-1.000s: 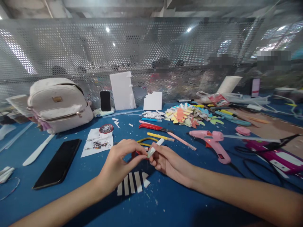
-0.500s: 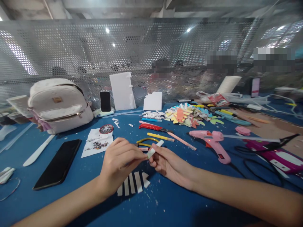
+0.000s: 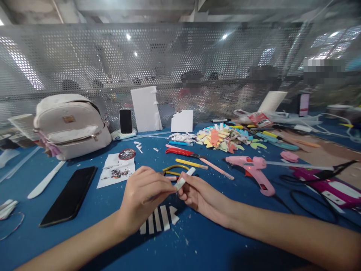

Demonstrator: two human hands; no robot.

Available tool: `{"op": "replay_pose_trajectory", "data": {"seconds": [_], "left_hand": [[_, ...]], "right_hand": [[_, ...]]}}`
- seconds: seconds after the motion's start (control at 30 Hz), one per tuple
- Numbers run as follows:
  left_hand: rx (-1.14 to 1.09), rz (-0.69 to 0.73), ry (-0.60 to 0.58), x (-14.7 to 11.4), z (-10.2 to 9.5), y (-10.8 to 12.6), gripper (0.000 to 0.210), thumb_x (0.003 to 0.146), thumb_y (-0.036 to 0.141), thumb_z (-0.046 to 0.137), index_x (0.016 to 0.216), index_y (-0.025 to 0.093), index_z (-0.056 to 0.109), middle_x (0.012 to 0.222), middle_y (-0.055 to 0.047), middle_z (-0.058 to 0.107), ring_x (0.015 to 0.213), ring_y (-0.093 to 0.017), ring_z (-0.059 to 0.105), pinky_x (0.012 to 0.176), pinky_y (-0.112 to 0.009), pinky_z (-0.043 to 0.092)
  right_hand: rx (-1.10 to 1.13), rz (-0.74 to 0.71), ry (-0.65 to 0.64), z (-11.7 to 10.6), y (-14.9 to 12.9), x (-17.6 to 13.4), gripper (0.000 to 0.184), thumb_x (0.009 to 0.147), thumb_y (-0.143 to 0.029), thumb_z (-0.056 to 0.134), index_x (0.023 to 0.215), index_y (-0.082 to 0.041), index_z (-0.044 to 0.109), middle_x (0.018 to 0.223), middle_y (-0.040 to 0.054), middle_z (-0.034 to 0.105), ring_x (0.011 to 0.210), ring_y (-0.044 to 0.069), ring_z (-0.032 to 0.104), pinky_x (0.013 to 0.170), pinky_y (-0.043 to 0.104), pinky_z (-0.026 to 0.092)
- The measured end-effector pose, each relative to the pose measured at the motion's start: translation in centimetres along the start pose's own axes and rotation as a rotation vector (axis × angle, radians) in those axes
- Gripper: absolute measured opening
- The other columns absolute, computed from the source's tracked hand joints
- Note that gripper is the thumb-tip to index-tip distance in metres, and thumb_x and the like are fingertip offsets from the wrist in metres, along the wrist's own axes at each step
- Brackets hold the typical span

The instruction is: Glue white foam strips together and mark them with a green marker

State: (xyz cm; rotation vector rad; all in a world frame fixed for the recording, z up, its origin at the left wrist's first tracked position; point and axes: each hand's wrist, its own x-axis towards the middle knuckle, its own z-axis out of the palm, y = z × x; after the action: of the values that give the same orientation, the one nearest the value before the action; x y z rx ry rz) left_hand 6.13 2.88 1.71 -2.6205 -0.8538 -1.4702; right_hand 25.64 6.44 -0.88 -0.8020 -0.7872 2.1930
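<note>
A short white strip (image 3: pixel 184 179), perhaps foam or card, is held tilted above the blue table. My left hand (image 3: pixel 146 194) pinches its lower end between thumb and fingertips. My right hand (image 3: pixel 199 195) grips the strip further up, between thumb and forefinger, with the other fingers curled. Several pale cut strips (image 3: pixel 158 219) lie side by side on the table just below my hands. Behind the hands are yellow-handled pliers or scissors (image 3: pixel 176 168), partly hidden, and a yellow marker-like stick (image 3: pixel 191 163).
At right lies a pink glue gun (image 3: pixel 254 165) with its cord. Red-handled scissors (image 3: pixel 180 151) and a heap of coloured scraps (image 3: pixel 220 136) are further back. To the left are a black phone (image 3: pixel 70 195), a paper with dark bits (image 3: pixel 105 177) and a white backpack (image 3: pixel 72 126).
My left fingertips have shifted very slightly along the lower end of the strip. Both hands keep their hold, and the things on the table stay where they were.
</note>
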Motion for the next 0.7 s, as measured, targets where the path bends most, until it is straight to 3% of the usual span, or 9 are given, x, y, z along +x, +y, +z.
{"op": "replay_pose_trajectory", "data": {"seconds": [0.4,0.7], "left_hand": [[0.050,-0.020,-0.040,0.09,0.07,0.02,0.008,0.091,0.013,0.064,0.092,0.021,0.066,0.084,0.001,0.075,0.076,-0.013,0.068,0.069,-0.029,0.039],[0.099,0.045,-0.209,0.81,-0.67,-0.52,0.007,0.095,0.015,0.058,0.093,0.021,0.061,0.086,0.001,0.074,0.074,-0.014,0.066,0.070,-0.031,0.035]], "right_hand": [[-0.050,-0.044,-0.023,-0.03,0.12,0.04,0.035,0.078,-0.042,0.080,0.079,-0.010,0.065,0.062,0.0020,0.066,0.052,0.006,0.062,0.046,0.010,0.049],[-0.132,-0.093,-0.060,-0.28,0.26,0.33,0.036,0.080,-0.045,0.077,0.079,-0.010,0.065,0.063,0.0015,0.066,0.053,0.006,0.060,0.049,0.013,0.050]]}}
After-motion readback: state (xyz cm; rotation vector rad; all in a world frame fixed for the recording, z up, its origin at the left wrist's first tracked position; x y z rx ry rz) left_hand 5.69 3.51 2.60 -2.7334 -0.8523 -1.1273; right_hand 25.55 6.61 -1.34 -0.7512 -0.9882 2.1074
